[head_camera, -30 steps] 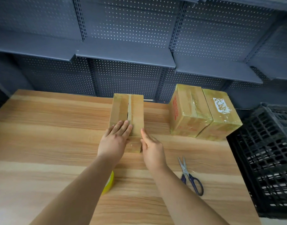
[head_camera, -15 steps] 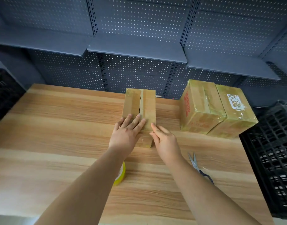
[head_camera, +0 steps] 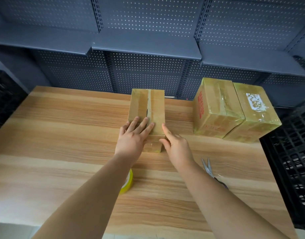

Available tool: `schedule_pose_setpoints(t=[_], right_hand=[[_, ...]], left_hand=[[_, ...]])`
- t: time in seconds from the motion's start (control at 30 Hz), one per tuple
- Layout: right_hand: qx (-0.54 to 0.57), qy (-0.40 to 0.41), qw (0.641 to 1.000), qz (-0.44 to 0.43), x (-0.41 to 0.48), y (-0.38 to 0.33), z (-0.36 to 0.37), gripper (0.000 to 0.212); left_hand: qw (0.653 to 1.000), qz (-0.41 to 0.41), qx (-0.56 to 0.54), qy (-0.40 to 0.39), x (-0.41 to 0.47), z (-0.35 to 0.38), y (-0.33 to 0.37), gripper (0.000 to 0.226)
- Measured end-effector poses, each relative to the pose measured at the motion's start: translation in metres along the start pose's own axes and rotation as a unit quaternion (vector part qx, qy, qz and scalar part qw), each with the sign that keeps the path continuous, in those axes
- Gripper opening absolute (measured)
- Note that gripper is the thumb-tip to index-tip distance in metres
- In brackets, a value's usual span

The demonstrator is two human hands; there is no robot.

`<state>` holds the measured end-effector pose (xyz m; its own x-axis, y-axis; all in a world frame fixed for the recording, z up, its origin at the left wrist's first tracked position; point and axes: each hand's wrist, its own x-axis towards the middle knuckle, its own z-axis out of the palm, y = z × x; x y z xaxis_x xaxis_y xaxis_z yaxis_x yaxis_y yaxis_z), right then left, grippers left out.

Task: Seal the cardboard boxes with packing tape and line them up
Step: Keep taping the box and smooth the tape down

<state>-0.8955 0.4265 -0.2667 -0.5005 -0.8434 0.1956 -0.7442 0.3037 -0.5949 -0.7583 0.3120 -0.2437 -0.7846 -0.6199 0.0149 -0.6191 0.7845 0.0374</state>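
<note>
A narrow cardboard box [head_camera: 157, 104] stands in the middle of the wooden table [head_camera: 62, 135], its top flaps meeting along a dark seam with tape beside it. My left hand [head_camera: 132, 137] lies flat on the box's near end, fingers straight across the flap. My right hand [head_camera: 176, 145] is at the box's near right corner, index finger stretched along the edge and thumb against the front face. Two taped boxes [head_camera: 217, 107] [head_camera: 253, 114] sit side by side at the back right. A yellow tape roll [head_camera: 127, 183] lies partly hidden under my left forearm.
Scissors [head_camera: 208, 168] lie on the table right of my right forearm. Black plastic crates [head_camera: 291, 161] stand off the table's right edge, another at the far left [head_camera: 3, 94]. Grey perforated shelving [head_camera: 145, 49] runs behind the table.
The view has shifted slightly; both hands stay on the box's near end. My right hand's index finger now reaches a little further up the box's right edge.
</note>
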Motion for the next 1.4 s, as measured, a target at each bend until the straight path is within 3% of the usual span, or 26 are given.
schedule_pose_setpoints(t=[0.1, 0.2, 0.3, 0.4, 0.47, 0.6, 0.7, 0.8, 0.97, 1.1, 1.3, 1.4], right_hand=[[0.045, -0.100, 0.992, 0.068, -0.008, 0.014, -0.002, 0.071], [0.134, -0.101, 0.979, 0.115, -0.016, 0.020, -0.011, 0.070], [0.206, -0.098, 0.965, 0.132, 0.003, 0.004, -0.017, 0.090], [0.125, -0.131, 0.981, 0.074, 0.025, -0.009, -0.018, 0.083], [0.092, -0.134, 0.983, 0.080, 0.027, -0.012, -0.020, 0.076], [0.049, -0.110, 0.987, 0.106, 0.017, -0.009, -0.021, 0.068], [0.040, -0.076, 0.993, 0.077, 0.014, -0.005, -0.018, 0.064], [0.012, -0.109, 0.992, 0.061, 0.014, 0.001, -0.019, 0.068], [0.077, -0.107, 0.990, 0.057, 0.018, 0.012, -0.033, 0.072], [0.176, -0.050, 0.970, 0.158, 0.025, 0.042, -0.061, 0.069], [0.133, 0.020, 0.959, 0.251, 0.006, 0.118, -0.109, 0.060], [0.142, 0.045, 0.955, 0.256, -0.011, 0.135, -0.114, 0.050]], left_hand=[[1.000, 0.001, 0.007, -0.018, 0.000, -0.001, -0.004, 0.074], [1.000, -0.002, -0.008, -0.029, 0.000, -0.005, -0.002, 0.075], [1.000, -0.001, -0.019, -0.010, -0.001, -0.005, -0.001, 0.063], [1.000, -0.009, -0.017, -0.011, 0.000, -0.006, 0.002, 0.059], [1.000, -0.015, -0.004, -0.022, 0.004, -0.009, 0.003, 0.061], [0.999, -0.010, -0.007, -0.032, 0.006, -0.009, 0.000, 0.063], [0.999, -0.010, -0.003, -0.046, 0.005, -0.008, -0.003, 0.068], [0.998, -0.047, -0.018, -0.026, 0.004, -0.010, -0.003, 0.069], [0.995, -0.067, -0.061, -0.049, 0.024, -0.013, 0.006, 0.065], [0.993, -0.041, -0.087, -0.064, 0.072, -0.015, 0.032, 0.065], [0.988, -0.032, -0.131, -0.076, 0.131, -0.012, 0.093, 0.062], [0.988, -0.033, -0.133, -0.072, 0.149, -0.014, 0.113, 0.062]])
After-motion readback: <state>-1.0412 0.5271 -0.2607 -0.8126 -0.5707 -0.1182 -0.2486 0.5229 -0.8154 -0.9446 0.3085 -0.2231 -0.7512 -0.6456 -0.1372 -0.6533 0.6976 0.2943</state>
